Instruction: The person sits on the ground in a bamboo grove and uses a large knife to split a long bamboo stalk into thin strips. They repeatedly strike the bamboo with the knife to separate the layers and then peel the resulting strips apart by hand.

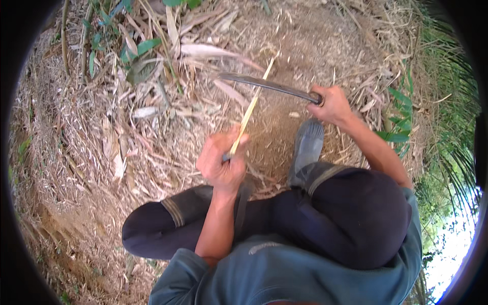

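The person squats on bare, straw-strewn ground (315, 46), knees drawn up in dark trousers, a grey rubber boot (306, 147) planted just beyond the right knee. The left hand (222, 162) is clenched around the near end of a thin, pale-yellow bamboo strip (249, 113) — its grip is closed tight on the stick, thumb pressed along it. The strip runs up and away from the fist, tilting to the right, and its far tip reaches past the blade toward the far ground.

The right hand (331, 104) is closed round the handle of a long, dark, slightly curved knife (269, 85). The blade stretches left from that fist and crosses the strip near its upper part, the two touching where they meet — the blade lies roughly crosswise to the stick.

Dry bamboo leaves and sheaths (152, 101) litter the ground to the left, with a few green leaves (137, 51) at the far left. Green fronds (447, 101) hang at the right edge. A teal shirt covers the person's chest at the near edge.
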The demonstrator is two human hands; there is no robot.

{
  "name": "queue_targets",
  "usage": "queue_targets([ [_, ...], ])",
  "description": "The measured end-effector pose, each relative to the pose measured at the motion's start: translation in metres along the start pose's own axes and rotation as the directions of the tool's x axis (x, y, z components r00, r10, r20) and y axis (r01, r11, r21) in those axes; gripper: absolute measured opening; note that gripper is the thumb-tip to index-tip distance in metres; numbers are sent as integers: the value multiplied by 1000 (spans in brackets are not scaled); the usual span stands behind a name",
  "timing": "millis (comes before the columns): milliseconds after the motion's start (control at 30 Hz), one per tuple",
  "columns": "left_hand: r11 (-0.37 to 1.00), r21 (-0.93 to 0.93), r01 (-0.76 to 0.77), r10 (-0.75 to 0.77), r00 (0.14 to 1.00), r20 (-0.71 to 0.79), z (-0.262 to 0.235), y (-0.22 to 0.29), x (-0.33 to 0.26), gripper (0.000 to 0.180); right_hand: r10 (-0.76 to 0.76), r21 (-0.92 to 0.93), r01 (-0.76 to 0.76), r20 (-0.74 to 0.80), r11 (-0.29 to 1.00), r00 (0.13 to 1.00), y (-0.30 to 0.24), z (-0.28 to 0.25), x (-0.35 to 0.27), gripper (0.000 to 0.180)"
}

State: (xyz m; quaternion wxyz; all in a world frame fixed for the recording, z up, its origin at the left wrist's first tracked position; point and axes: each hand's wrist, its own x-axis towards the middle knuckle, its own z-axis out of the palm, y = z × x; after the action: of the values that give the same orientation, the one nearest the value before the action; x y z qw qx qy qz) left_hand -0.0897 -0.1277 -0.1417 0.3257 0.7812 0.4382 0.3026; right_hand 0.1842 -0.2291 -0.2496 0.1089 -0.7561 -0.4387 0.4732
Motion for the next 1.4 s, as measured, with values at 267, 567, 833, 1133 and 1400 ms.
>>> queue_targets([
  [267, 984, -79, -161, 166, 984, 57, 2, 10, 15, 19, 369, 46, -368, -12, 929, 929, 55, 7, 47, 33],
  [567, 998, -64, -17, 31, 972, 232, 3, 26, 5, 13, 136, -39, -143, -149, 989, 979, 38, 10, 15, 28],
  [833, 998, -35, 51, -40, 961, 275, 13, 30, -18, 13, -285, 123, 311, -192, 942, 939, -47, 1, -46, 26],
  [1133, 989, -108, 99, -76, 977, 201, 25, 21, -30, 14, -313, 98, 328, -137, 940, 940, -39, -8, -33, 28],
  [1400, 951, -233, 205, -147, 959, 243, 20, 8, -28, 17, -184, 15, 186, -110, 982, 977, -20, 6, -18, 25],
])
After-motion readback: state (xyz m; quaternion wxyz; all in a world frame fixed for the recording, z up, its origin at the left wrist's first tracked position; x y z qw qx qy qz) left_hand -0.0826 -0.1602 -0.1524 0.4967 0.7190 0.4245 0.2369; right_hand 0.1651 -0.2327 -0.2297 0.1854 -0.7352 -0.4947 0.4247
